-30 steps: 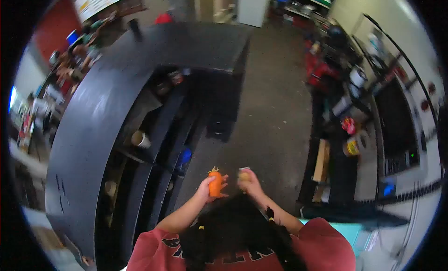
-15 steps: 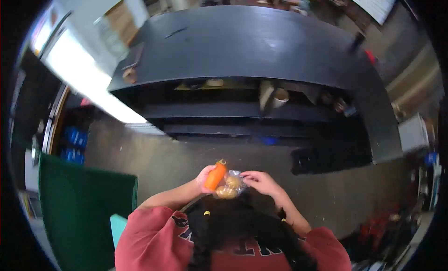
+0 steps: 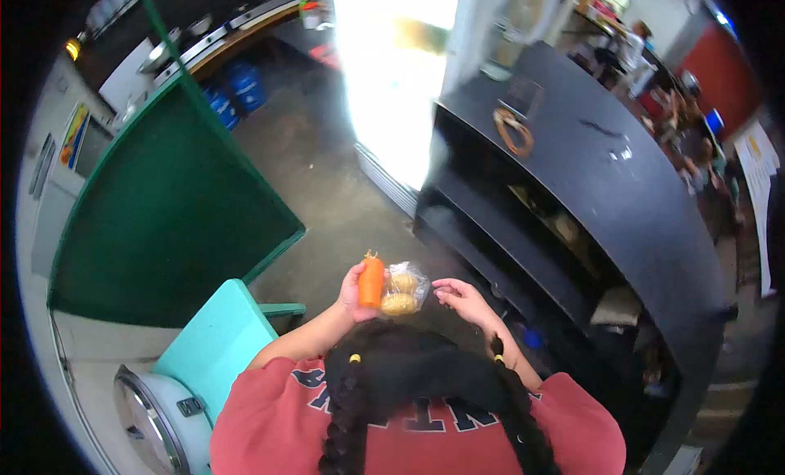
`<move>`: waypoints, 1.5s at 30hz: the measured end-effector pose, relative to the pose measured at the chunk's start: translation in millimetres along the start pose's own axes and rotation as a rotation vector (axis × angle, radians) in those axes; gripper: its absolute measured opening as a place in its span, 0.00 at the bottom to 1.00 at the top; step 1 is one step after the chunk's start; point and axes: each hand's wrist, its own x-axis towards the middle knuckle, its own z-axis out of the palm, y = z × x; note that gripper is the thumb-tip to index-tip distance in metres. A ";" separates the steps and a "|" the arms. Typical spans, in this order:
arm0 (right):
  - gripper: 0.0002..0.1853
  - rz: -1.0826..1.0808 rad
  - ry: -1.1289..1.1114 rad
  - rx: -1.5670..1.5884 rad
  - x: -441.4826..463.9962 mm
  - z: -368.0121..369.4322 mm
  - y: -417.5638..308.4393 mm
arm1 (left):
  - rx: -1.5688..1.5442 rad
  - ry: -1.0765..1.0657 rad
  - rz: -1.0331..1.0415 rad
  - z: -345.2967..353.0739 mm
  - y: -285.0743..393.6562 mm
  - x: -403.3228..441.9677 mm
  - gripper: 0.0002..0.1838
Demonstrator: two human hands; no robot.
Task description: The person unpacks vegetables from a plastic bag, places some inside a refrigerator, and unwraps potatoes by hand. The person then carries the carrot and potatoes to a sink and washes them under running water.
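Carrot (image 3: 371,284) in left hand (image 3: 350,294), shirt lettering (image 3: 472,415) half-hidden

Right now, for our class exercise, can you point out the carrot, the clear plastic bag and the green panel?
Carrot (image 3: 371,284): head view, middle of its orange body.
Clear plastic bag (image 3: 421,288): head view, film on the picture's right side.
Green panel (image 3: 163,226): head view, middle of its flat face.

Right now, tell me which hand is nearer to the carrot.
Left. The left hand holds the carrot, wrapped around its left side. The right hand is apart from it, off to the right, past the clear plastic bag.
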 end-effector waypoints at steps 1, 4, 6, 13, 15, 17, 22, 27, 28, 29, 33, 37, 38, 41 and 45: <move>0.16 -0.029 -0.027 0.015 29.7 5.7 -19.3 | -0.039 0.054 0.041 -1.5 24.0 -2.6 0.24; 0.17 -0.073 -0.079 -0.096 112.2 17.5 -45.2 | -0.074 0.074 0.152 -19.4 76.0 -10.3 0.26; 0.17 -0.122 -0.066 -0.133 160.2 24.9 -64.1 | -0.165 0.021 0.141 -16.9 107.6 -21.7 0.28; 0.18 -0.075 -0.164 -0.147 301.9 19.2 -144.7 | -0.269 0.065 0.280 -35.1 197.4 -0.8 0.29; 0.18 -0.002 -0.119 -0.232 343.6 11.8 -173.1 | -0.308 0.113 0.340 -32.1 226.2 22.4 0.29; 0.19 -0.062 -0.130 -0.223 392.7 1.4 -189.5 | -0.314 0.079 0.351 -30.9 260.1 51.0 0.30; 0.34 -0.159 -0.423 -0.303 535.5 18.5 -244.6 | -0.296 0.088 0.430 -3.0 352.9 120.8 0.30; 0.51 -0.348 -0.595 -0.556 662.1 56.4 -317.6 | -0.206 -0.077 0.608 47.9 489.6 204.5 0.29; 0.49 -0.327 -0.576 -0.411 685.5 56.6 -322.0 | -0.199 -0.016 0.652 66.6 509.2 210.4 0.29; 0.48 -0.310 -0.555 -0.265 705.1 58.2 -331.5 | -0.221 -0.088 0.664 73.6 530.7 218.1 0.29; 0.42 -0.081 -0.650 0.200 770.7 58.5 -367.5 | -0.157 -0.121 0.601 70.5 619.5 235.1 0.26; 0.32 0.191 -0.524 0.437 851.2 66.3 -391.8 | 0.038 0.015 0.486 44.6 736.7 255.2 0.25; 0.26 0.296 -0.464 0.594 880.0 71.5 -380.0 | 0.104 0.031 0.493 32.3 764.9 262.4 0.27; 0.15 0.448 -0.327 0.870 971.0 106.4 -360.9 | 0.152 0.177 0.622 -18.5 862.1 269.7 0.28; 0.16 0.555 -0.252 0.902 1044.5 169.5 -409.9 | -0.297 0.531 0.834 -129.8 982.8 261.0 0.26</move>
